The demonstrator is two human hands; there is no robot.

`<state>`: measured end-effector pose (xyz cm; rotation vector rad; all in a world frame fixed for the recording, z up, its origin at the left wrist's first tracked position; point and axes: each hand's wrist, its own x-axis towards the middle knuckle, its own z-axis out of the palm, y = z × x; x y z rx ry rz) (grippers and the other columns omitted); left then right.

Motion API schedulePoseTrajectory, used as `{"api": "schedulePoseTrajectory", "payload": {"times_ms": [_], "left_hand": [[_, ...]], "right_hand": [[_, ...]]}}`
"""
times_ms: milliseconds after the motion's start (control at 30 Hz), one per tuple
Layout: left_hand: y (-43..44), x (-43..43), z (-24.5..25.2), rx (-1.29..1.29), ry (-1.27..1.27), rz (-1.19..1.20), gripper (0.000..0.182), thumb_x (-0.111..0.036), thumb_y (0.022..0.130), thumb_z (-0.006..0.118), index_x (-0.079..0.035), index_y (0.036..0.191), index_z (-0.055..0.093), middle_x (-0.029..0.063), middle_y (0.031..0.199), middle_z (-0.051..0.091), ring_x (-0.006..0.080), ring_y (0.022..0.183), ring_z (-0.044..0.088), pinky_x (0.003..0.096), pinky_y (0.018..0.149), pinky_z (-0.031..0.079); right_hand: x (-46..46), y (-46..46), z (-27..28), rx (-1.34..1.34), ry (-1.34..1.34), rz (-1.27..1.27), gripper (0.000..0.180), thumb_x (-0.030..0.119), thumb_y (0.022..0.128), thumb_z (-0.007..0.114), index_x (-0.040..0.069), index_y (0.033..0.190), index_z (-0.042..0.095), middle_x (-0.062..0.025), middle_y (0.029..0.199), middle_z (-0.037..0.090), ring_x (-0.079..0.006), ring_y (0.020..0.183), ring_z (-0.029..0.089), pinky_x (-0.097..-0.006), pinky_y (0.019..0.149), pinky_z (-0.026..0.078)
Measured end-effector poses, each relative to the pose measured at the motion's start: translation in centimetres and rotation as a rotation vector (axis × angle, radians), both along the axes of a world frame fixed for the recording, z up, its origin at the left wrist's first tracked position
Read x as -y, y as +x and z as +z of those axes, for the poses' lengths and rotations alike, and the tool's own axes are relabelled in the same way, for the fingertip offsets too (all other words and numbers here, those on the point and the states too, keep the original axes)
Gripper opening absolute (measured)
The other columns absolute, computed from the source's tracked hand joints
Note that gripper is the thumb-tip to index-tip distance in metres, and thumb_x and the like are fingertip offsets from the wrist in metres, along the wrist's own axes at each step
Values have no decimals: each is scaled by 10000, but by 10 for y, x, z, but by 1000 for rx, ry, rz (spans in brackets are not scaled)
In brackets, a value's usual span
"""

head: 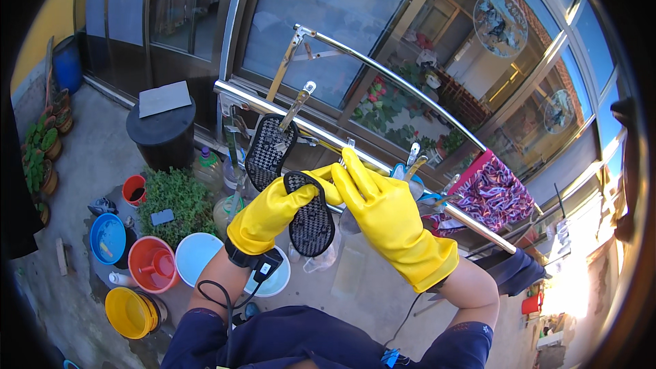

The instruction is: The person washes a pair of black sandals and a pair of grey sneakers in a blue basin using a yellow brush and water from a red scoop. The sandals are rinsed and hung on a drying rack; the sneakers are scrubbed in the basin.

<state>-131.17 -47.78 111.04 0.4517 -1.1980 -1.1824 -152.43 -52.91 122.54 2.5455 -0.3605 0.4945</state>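
My left hand (271, 210), in a yellow rubber glove, pinches the upper end of a black-and-grey patterned shoe insole (311, 220), which hangs down below the thumb. A second houndstooth insole (271, 151) hangs from the metal drying rail (328, 136), held by a clothes peg (298, 105). My right hand (382, 205), gloved in yellow too, is raised at the rail with its fingertips by a small metal clip (350, 142). The hand hides most of that clip, so whether the fingers grip it is unclear. More pegs (414, 154) sit along the rail to the right.
A pink-edged patterned cloth (492, 192) and dark fabric (512, 271) hang farther right. Sliding glass doors (328, 25) stand behind the rack. At left are a black bin (161, 136), green plants (177, 205), a red bucket (154, 264), a blue basin (107, 238) and a yellow bucket (128, 312).
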Motion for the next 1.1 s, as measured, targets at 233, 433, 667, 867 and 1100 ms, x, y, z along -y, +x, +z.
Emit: {"api": "schedulePoseTrajectory", "payload": {"times_ms": [233,433,667,867,1100], "left_hand": [[9,-19,13,95,39,43,411,-342,1103,667,42,1202,778,228,1400,729,346,1308,680,490,1167,470],[6,-21,25,133,-92,67,390,-330,1110,662,30,1215,771,190,1306,766,324,1228,714,454,1132,496],[6,-28,30,43,44,-10,329,-273,1117,647,26,1200,756,144,1242,775,271,1181,718,396,1093,511],[5,-24,27,72,-4,60,326,-233,1122,637,41,1265,740,130,1260,779,243,1195,713,381,1087,516],[-4,-10,21,88,85,129,341,-176,1127,650,70,1355,708,158,1257,792,237,1192,749,329,1030,572]], "right_hand": [[-9,10,6,91,102,-102,712,293,737,923,21,1353,693,-190,1439,704,-306,941,767,-416,800,605],[-5,23,14,64,66,-90,570,288,799,848,34,1282,681,-143,1331,736,-279,832,753,-410,729,575],[-7,26,18,-6,-82,-128,532,255,838,767,30,1310,664,-142,1295,743,-269,812,742,-406,714,554],[-12,30,22,-51,-204,-209,635,252,839,776,11,1415,656,-160,1343,739,-304,872,757,-420,776,565],[9,26,51,117,31,-40,471,260,940,797,59,1361,729,-132,1124,794,-298,838,741,-410,734,560]]}}
